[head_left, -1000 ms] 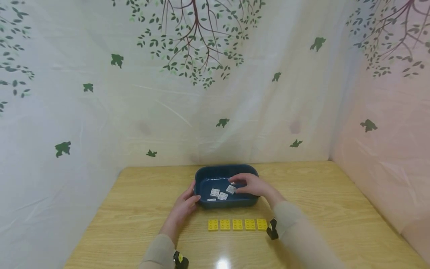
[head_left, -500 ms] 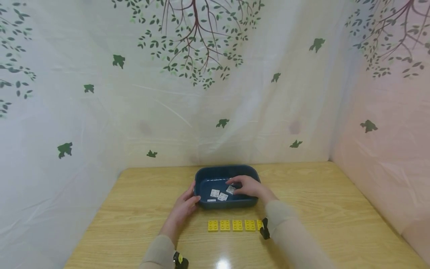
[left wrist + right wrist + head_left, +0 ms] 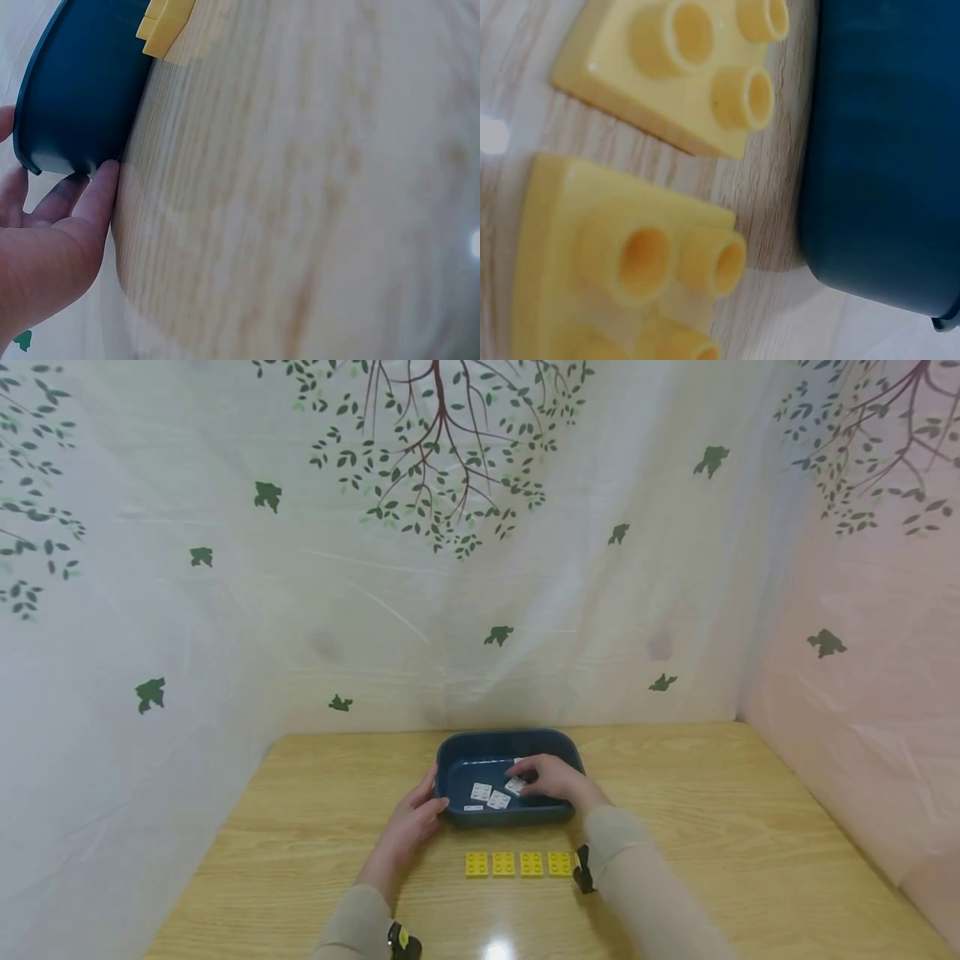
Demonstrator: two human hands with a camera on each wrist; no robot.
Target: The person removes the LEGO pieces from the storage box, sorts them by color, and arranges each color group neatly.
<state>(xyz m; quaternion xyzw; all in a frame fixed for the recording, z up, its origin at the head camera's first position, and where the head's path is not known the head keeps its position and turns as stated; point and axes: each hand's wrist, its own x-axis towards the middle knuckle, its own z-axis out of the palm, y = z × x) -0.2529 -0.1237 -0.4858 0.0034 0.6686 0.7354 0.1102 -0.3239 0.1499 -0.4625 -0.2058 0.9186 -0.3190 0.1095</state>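
A dark blue rectangular tub (image 3: 510, 817) stands near the back edge of the wooden table. My left hand (image 3: 411, 821) holds its left end, thumb at the near corner; the left wrist view shows several fingers (image 3: 94, 199) against the outside wall. Inside, my right hand (image 3: 553, 777) has curved fingers and thumb around a white building brick (image 3: 514, 786). Whether they pinch it is too small to tell. Two white bricks (image 3: 481, 792) lie side by side left of it, and a thin white piece (image 3: 473, 808) sits by the near wall. Another white bit is partly hidden behind the right hand.
A row of yellow building bricks (image 3: 532, 865) lies on the table (image 3: 315, 827) in front of the tub; the right forearm hides its right end. Two yellow bricks (image 3: 641, 259) show close up in the right wrist view. A pale curtain (image 3: 420, 610) hangs behind.
My right hand has shifted slightly left and lower within the tub, its fingertips nearer the white brick. Its forearm now covers the rightmost yellow brick. The left hand stays put.
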